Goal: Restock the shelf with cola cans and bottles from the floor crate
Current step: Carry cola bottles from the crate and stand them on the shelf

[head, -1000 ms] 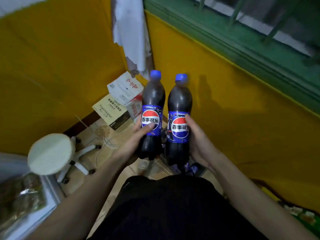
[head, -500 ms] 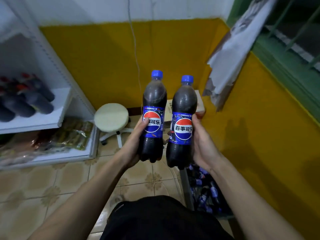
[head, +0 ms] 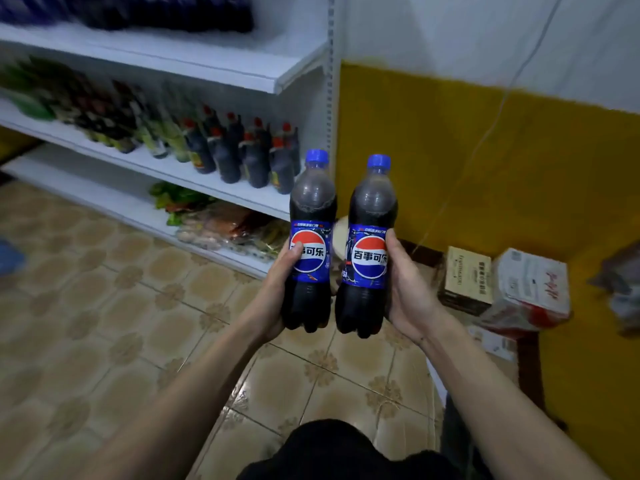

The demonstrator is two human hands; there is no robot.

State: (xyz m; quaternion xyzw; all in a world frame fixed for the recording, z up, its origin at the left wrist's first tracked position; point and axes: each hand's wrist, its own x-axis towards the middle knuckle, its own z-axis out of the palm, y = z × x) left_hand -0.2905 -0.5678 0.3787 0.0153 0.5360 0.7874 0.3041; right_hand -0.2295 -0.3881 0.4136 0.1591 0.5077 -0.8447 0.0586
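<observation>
The left hand (head: 277, 289) grips one bottle (head: 310, 244); the right hand (head: 408, 292) grips another (head: 369, 251). Both are upright, labels outward, ready for the shelf (head: 214, 188).

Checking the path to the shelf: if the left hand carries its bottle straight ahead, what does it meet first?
Probably the middle shelf edge, near the red-capped dark bottles. The left hand grips its cola bottle upright; depth is unclear.
</observation>
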